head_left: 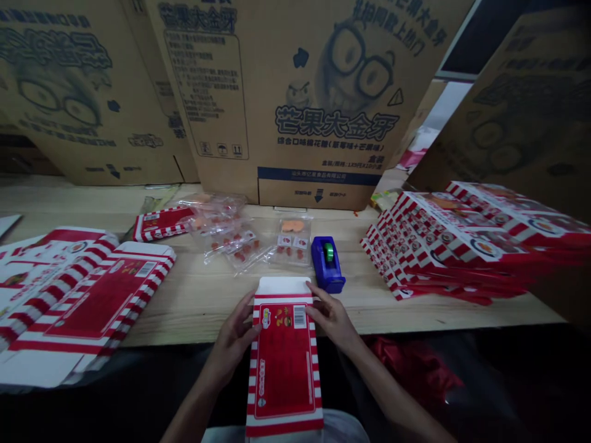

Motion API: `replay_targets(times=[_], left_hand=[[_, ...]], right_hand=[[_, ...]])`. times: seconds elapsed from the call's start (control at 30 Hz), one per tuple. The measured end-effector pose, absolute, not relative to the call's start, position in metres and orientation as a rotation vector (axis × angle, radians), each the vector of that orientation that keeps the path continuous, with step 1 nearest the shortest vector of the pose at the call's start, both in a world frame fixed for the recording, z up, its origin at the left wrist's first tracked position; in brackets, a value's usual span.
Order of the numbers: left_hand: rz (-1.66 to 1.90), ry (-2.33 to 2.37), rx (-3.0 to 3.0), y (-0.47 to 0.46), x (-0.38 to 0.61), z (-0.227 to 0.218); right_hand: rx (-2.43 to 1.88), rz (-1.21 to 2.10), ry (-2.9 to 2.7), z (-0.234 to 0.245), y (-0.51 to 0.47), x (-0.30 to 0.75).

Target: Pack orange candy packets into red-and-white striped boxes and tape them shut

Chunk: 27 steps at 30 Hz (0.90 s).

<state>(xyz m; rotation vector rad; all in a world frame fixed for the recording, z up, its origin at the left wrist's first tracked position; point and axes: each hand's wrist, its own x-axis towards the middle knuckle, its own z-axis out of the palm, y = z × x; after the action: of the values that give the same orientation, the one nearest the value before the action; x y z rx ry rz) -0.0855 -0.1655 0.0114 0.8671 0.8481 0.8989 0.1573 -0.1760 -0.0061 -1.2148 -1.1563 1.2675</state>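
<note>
Two bare hands, apart from each other, grip the long sides of one red-and-white box [285,375] between them: the left hand [234,332] has its thumb on the front near the left edge, and the right hand [333,317] pinches the upper right edge. The box lies at the near edge of the wooden table [203,301], its white top end over the boards and its lower part over the person's lap. Just beyond the right fingers stands a blue tape dispenser [327,274] with a green roll [328,252]. Beside it lies a clear sweet pack [290,243], and left of that a heap of clear packs [226,237] near another striped box [161,223]. Overlapping striped cartons [96,295] lie at far left; a pile of printed boxes [443,240] leans at right. Large brown cartons [258,92] stand behind.
</note>
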Motion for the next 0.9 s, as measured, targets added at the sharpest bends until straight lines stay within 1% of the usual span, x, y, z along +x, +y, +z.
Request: replay_targets(times=[0.13, 0.23, 0.37, 0.43, 0.53, 0.6, 0.73, 0.9], left_hand=[[0.893, 0.924, 0.886, -0.16, -0.081, 0.01], [0.968, 1.043, 0.873, -0.153, -0.072, 0.005], [1.093, 1.096, 0.804, -0.142, -0.07, 0.001], [1.062, 1.059, 0.868, -0.136, -0.074, 0.003], [0.952, 0.987, 0.977, -0.132, -0.08, 0.005], [0.925, 1.003, 1.038, -0.132, -0.082, 0.003], [0.928, 1.072, 1.198, -0.138, -0.085, 0.001], [0.852, 1.093, 1.368, -0.144, -0.087, 0.012]], right_hand=[[-1.284, 1.088, -1.364, -0.012, -0.173, 0.159], [-1.285, 1.04, -1.358, -0.015, -0.172, 0.154], [-1.227, 1.174, -1.134, -0.014, -0.168, 0.151], [-1.187, 1.289, -1.103, -0.013, -0.165, 0.154], [-1.171, 1.401, -1.2, -0.011, -0.16, 0.159], [-1.184, 1.382, -1.267, -0.012, -0.159, 0.161], [-1.198, 1.213, -1.406, -0.009, -0.164, 0.163], [-1.175, 1.244, -1.503, 0.003, -0.172, 0.163]])
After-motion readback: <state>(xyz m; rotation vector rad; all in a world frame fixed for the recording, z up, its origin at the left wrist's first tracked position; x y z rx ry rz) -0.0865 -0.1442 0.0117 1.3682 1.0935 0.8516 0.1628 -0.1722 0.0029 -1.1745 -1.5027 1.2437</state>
